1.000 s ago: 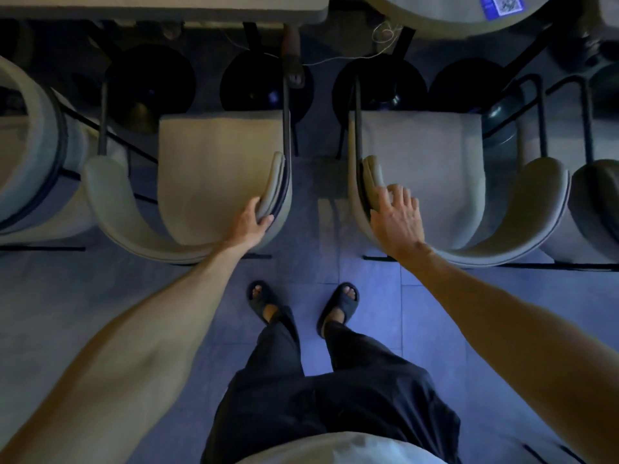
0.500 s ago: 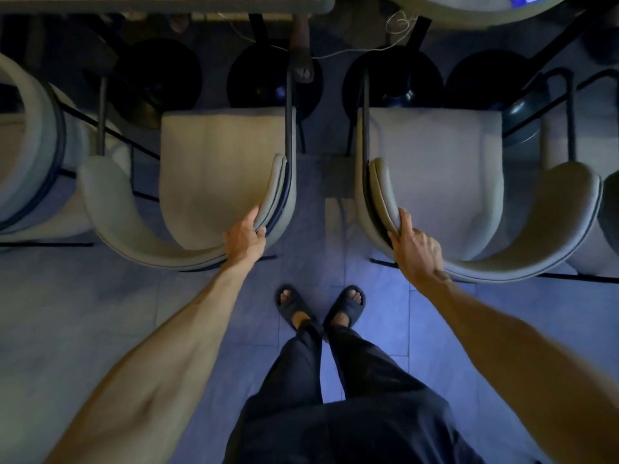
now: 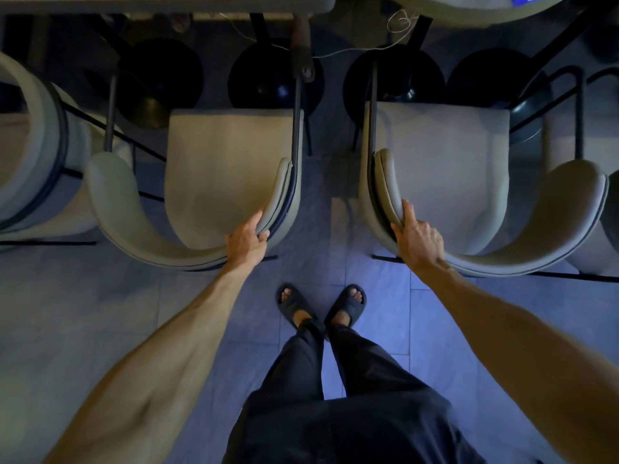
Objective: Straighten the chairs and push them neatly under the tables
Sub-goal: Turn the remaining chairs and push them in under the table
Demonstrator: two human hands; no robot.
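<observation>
Chairs first: the centre-left chair, a pale upholstered tub seat with a curved backrest on a thin black metal frame, and its twin, the centre-right chair, stand side by side across the middle of the frame. Their seats face the top edge and look not yet pushed home. The left hand grips the centre-left chair's backrest at the end nearer the frame's centre, fingers curled over the rim. The right hand pinches the facing end of the other backrest, forefinger along the inside, thumb outside.

Each hold sits at one end of a backrest, so a shove would likely swing the chair rather than send it straight. The two black frames, near each other across the narrow gap, could then knock together.

At upper centre, black round pedestal bases stand under the pale rectangular tabletop and the round tabletop. They lie in the legs' path and may stop a chair short. A thin loose cord hanging there could snag. Another pale chair at the left edge crowds in. Toes in dark open sandals are near the rear rails.
</observation>
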